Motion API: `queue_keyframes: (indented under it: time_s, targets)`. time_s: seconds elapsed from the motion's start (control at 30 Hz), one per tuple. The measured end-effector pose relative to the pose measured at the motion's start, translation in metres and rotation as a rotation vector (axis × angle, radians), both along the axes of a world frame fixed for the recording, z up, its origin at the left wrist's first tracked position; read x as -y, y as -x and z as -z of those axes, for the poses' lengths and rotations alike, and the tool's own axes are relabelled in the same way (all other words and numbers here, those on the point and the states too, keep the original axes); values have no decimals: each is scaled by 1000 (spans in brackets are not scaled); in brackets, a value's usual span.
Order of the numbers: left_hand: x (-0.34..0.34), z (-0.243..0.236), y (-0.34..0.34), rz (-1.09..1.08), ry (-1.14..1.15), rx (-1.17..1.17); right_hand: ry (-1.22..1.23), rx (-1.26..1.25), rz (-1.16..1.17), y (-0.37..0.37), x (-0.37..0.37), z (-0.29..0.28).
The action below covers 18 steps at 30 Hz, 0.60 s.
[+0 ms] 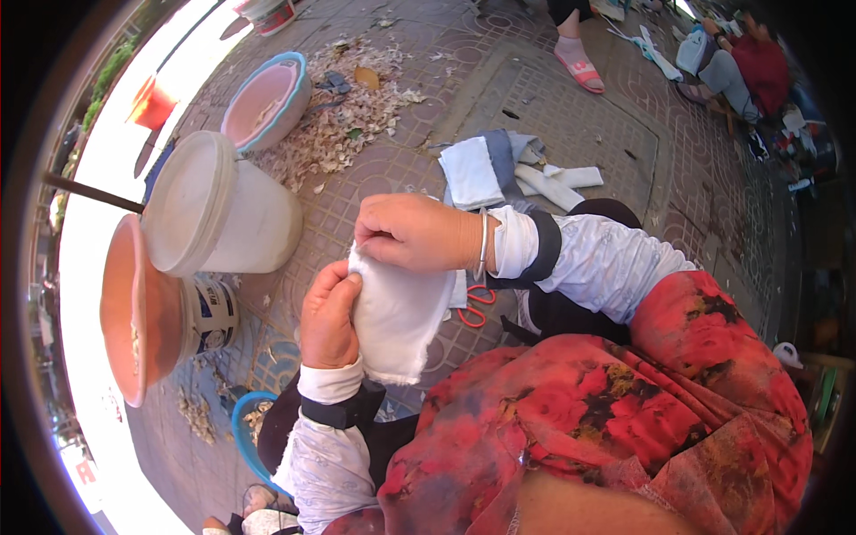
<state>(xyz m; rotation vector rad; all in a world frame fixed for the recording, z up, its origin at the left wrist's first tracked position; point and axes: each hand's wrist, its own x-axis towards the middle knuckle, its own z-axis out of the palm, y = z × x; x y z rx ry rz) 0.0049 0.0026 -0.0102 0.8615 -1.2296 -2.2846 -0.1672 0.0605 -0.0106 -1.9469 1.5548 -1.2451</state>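
Note:
A white piece of cloth (pixel 397 325) with a frayed edge hangs between my hands, over my lap. My left hand (pixel 330 316) grips its left side, thumb pressed on top. Bent over the upper edge, my right hand (pixel 410 232) is closed in a pinch against the cloth; its fingertips are partly hidden, and whatever they pinch is too small to make out. Beside the cloth, scissors with red handles (pixel 477 308) show partly below my right wrist. Just beyond my right forearm lie a folded white cloth (pixel 471 174), grey-blue cloth (pixel 505 165) and white rolled pieces (pixel 560 185).
To the left stand a lidded white bucket (pixel 254 218) and an orange-pink basin (pixel 165 303) by a printed pail (pixel 212 312). Pale peelings (pixel 334 134) cover the paving near a pink-and-blue basin (pixel 267 102). A blue basin (pixel 245 437) sits near my left forearm. Other people are at the far side.

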Motion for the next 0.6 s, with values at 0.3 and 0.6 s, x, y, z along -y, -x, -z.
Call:
queue_keyframes:
  time_s: [0.3, 0.6]
  targets:
    - [6, 1, 1, -138, -81, -133, 11, 38, -117, 17, -2, -23]
    - [12, 0, -3, -224, -134, -178, 81, -113, -215, 4, -6, -17]
